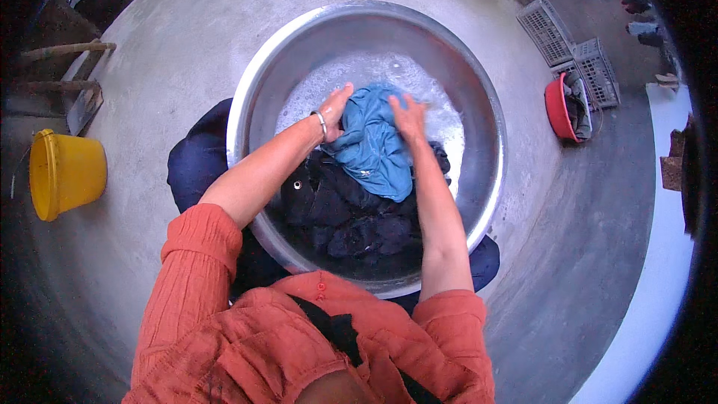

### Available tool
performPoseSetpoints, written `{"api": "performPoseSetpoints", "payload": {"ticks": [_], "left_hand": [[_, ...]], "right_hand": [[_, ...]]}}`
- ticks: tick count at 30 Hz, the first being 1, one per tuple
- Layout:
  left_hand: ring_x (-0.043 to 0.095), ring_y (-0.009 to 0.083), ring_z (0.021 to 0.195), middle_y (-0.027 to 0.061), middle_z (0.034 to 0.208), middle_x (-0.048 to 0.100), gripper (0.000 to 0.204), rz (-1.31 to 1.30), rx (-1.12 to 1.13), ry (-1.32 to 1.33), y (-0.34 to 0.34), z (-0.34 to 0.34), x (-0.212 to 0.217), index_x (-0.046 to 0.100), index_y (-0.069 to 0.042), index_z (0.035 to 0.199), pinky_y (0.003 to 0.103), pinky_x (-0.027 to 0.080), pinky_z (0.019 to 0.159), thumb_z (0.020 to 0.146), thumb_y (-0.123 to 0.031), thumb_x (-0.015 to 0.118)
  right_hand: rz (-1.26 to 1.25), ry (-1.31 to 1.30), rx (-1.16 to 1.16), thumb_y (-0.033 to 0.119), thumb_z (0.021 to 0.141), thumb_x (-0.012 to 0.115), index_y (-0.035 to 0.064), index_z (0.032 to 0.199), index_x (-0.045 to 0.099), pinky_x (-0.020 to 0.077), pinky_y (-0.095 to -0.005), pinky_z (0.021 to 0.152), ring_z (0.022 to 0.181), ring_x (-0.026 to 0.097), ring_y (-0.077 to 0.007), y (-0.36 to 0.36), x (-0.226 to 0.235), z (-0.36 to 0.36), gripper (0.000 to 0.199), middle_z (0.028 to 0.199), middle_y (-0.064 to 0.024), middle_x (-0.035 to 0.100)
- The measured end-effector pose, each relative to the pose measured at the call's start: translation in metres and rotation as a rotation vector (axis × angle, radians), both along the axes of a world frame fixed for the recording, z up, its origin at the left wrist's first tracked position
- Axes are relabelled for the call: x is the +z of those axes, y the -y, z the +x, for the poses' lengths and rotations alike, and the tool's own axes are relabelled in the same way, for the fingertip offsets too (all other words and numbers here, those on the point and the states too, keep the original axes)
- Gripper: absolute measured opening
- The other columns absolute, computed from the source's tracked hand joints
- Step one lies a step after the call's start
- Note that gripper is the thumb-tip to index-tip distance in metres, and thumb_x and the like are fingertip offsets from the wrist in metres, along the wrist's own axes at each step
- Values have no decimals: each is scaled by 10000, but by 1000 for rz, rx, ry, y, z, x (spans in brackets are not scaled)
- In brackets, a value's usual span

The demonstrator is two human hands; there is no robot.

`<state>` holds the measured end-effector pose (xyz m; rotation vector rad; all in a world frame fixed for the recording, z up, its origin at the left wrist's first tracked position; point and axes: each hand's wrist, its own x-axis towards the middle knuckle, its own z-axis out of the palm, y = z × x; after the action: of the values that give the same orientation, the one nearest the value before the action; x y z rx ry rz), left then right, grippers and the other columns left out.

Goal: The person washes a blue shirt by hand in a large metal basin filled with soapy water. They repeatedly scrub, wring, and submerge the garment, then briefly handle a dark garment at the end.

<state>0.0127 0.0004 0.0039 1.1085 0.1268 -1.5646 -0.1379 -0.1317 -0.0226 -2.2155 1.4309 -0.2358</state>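
Note:
A crumpled wet blue garment (372,138) lies over dark cloth in a wide metal basin (258,67). My left hand (334,110), with a bracelet at the wrist, grips the garment's left edge, its thumb low and its fingers partly hidden in the folds. At the upper right edge of the same garment, my right hand (408,117) holds the cloth, its fingers somewhat blurred by motion. Black clothes (351,213) with a metal eyelet lie in the near half of the basin. Soapy water (318,90) shows beyond and beside my hands.
A yellow bucket (78,173) is on the concrete floor (187,30) at left, near a wooden-framed object (67,67). To the right are grey plastic crates (547,30) and a red basin (557,108) with dark cloth in it. My knees flank the metal basin.

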Motion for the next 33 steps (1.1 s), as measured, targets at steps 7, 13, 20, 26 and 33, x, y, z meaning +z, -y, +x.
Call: {"api": "performPoseSetpoints", "payload": {"ticks": [7, 13, 20, 26, 33], "left_hand": [[535, 202, 705, 76, 799, 560, 468, -405, -135, -419, -20, 12, -2, 551, -113, 757, 343, 452, 609, 820, -564, 442], [527, 161, 712, 52, 793, 569, 289, -37, -30, 235, -9, -30, 48, 589, -69, 824, 339, 444, 625, 767, -351, 559], [532, 160, 829, 105, 896, 586, 593, -447, -710, 1128, -10, -1, 77, 456, -19, 1137, 289, 423, 759, 649, -265, 685], [539, 125, 728, 71, 820, 623, 384, -203, -782, 947, -14, 5, 89, 602, -16, 911, 286, 435, 679, 607, -224, 708], [550, 127, 766, 23, 833, 597, 311, -631, -351, 576, -22, 24, 129, 585, -32, 888, 265, 430, 732, 609, -125, 684]], "right_hand": [[-106, 634, 409, 252, 700, 651, 57, 732, 576, 459, -398, 618, 740, 556, -350, -146, 115, 49, 212, 859, -177, 535], [-377, 597, 3, 304, 758, 589, 53, 677, 597, 430, -414, 546, 635, 560, -348, -66, 82, 49, 264, 698, -168, 575], [153, 407, 238, 302, 787, 588, 16, 729, 616, 430, -319, 594, 614, 543, -193, -26, 96, 5, 294, 655, -115, 588], [525, 890, 230, 219, 662, 742, 43, 1095, 479, 439, -294, 761, 846, 535, -156, -74, 124, 9, 537, 960, -95, 562], [586, 322, 508, 277, 678, 717, -14, 1039, 549, 402, -314, 836, 928, 547, -221, -86, 117, -40, 493, 990, -136, 594]]}}
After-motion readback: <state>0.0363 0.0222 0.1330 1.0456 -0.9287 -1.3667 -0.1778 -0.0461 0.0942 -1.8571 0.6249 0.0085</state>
